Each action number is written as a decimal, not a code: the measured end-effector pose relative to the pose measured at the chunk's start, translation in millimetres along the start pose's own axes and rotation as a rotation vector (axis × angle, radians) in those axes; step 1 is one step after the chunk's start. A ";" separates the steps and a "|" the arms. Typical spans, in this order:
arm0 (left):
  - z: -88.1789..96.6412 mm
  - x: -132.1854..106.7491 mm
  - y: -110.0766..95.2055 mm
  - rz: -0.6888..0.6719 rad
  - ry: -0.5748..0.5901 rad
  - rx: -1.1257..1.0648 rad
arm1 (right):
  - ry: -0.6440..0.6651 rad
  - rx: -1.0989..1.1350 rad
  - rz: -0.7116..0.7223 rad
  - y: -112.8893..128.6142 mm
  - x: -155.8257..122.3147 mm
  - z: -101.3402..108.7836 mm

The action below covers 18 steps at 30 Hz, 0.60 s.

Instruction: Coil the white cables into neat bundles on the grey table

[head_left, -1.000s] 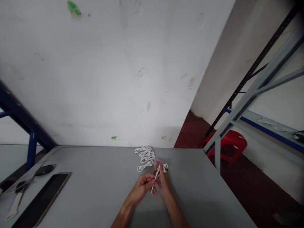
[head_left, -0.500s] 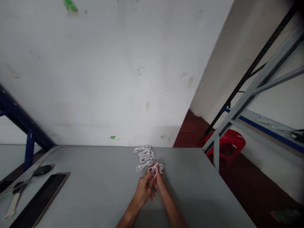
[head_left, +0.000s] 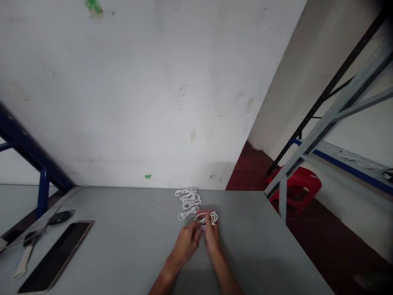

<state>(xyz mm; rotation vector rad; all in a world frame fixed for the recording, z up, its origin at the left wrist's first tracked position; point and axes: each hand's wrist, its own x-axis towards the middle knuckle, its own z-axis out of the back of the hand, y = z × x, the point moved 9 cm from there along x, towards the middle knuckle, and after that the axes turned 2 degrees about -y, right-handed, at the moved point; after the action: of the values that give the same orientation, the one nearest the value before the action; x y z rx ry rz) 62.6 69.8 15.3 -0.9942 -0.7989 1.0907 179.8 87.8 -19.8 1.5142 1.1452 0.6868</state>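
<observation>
A looped white cable [head_left: 213, 216] is gripped in my right hand [head_left: 211, 234], whose thumb lies across the coils. My left hand [head_left: 186, 241] is at the cable's left side, its fingertips pinched together by the loops; blur hides exactly which strand they hold. Just beyond my hands, several bundled white cables [head_left: 189, 200] lie in a column on the grey table [head_left: 132, 241], reaching back toward the wall.
A dark flat tablet-like slab [head_left: 57, 256], a round black object [head_left: 59, 218] and a white-handled tool [head_left: 23, 262] lie at the table's left. Blue [head_left: 44, 188] and grey [head_left: 283, 196] frame posts stand at its sides. A red stool [head_left: 302, 184] is on the floor at right.
My right thumb has come over the coils, and the loops now sit further right in that hand. My left hand has drawn slightly away from my right. The view has shifted a little.
</observation>
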 end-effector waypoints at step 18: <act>41.3 -6.6 15.4 0.209 -0.162 0.927 | -0.070 0.164 -0.064 -11.0 6.6 3.4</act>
<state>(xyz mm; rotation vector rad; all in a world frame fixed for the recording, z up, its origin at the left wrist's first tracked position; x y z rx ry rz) 18.5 75.9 15.5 -0.2010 -0.2351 1.5247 181.9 92.2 -32.1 1.6182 1.2156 0.5023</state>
